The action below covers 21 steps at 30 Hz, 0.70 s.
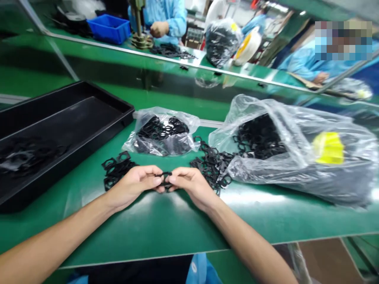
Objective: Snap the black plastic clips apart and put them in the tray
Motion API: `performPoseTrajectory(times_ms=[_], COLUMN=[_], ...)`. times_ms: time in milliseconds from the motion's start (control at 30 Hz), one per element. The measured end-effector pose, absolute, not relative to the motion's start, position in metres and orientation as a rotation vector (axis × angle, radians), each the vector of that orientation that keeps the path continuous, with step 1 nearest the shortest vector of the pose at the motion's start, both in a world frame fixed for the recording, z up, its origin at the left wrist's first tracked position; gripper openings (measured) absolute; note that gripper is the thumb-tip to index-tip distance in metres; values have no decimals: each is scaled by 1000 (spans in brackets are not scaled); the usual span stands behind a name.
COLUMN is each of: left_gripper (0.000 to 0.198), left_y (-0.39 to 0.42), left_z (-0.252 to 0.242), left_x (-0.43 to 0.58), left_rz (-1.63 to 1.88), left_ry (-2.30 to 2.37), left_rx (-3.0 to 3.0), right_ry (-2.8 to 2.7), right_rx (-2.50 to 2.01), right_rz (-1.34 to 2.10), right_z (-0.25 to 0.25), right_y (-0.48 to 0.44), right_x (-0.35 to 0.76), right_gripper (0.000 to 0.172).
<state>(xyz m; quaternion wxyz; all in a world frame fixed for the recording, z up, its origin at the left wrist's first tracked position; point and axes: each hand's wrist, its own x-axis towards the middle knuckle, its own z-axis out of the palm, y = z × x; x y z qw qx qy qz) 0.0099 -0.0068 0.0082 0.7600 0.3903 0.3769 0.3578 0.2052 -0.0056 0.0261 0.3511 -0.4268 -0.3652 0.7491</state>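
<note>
L hand (pixel 133 184) & R hand (pixel 193 184) pinch a small black ring-shaped plastic-looking part (pixel 167 173) by opp. edges. Best press lightly & evenly — it prob. flexes.

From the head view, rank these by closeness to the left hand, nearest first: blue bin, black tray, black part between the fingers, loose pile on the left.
1. Black part: held in the left hand.
2. Loose pile: just left of that hand.
3. Black tray: farther left.
4. Blue bin: far off, back left.
</note>
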Motion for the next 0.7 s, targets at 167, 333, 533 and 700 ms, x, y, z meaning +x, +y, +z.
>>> performPoseTrajectory(times_ms=[167,333,533,700], left_gripper=[40,36,29,33], left_y=[-10,-13,-14,-10], left_z=[9,10,10,8], left_x=[7,10,15,14], left_rz=[660,674,810,842], left_ry=[549,560,791,1011], left_rx=[878,896,874,969], right_ry=[-909,-919,-880,-1081], right_rx=[-925,-839,-921,-1070], right_rz=[2156,2179,2065,1761], right_z=[25,24,24,23], right_y=[-10,-12,-10,-13], right_x=[207,206,205,201], right_gripper=[30,33,36,39])
